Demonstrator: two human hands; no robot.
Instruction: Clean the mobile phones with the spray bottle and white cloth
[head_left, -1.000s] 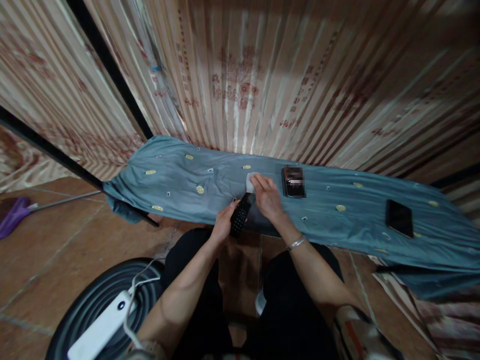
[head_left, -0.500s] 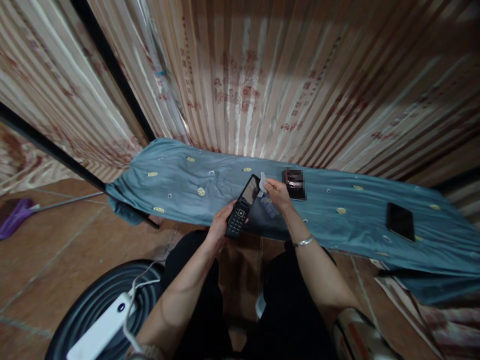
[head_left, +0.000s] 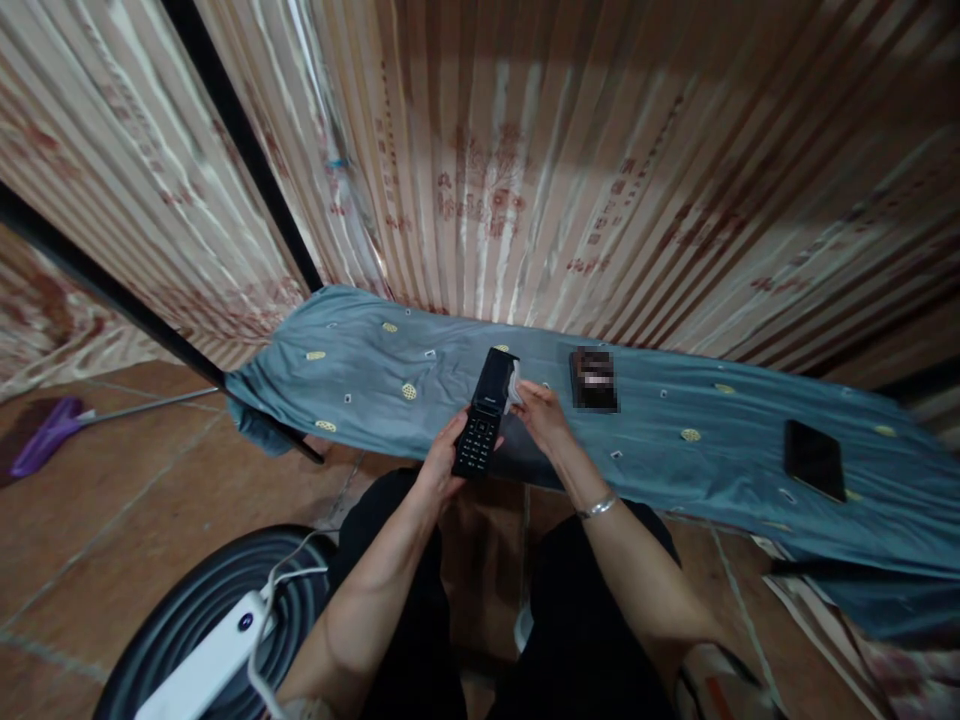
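My left hand (head_left: 442,455) is closed around the keypad half of a black flip phone (head_left: 480,425), which is unfolded with its keys and dark screen facing me. At the right edge of its screen half, my right hand (head_left: 541,412) pinches a small pale cloth (head_left: 514,382). The cloth lies against the side of the screen; the fingers hide part of it. Both hands are above the blue cover near its front edge. Beyond my right hand lies a dark brown object (head_left: 595,380), blurred out in part, perhaps a wallet.
A blue patterned cloth (head_left: 375,380) covers the long bench. A black smartphone (head_left: 814,460) lies on its right part. White power bank (head_left: 202,655) with cables rests on a round black ridged object (head_left: 300,545) at lower left. A purple broom (head_left: 49,435) lies on the floor.
My right hand has moved down and slightly left with the cloth, now at the screen's edge. The flip phone has turned more upright in my left hand. The view has shifted slightly.
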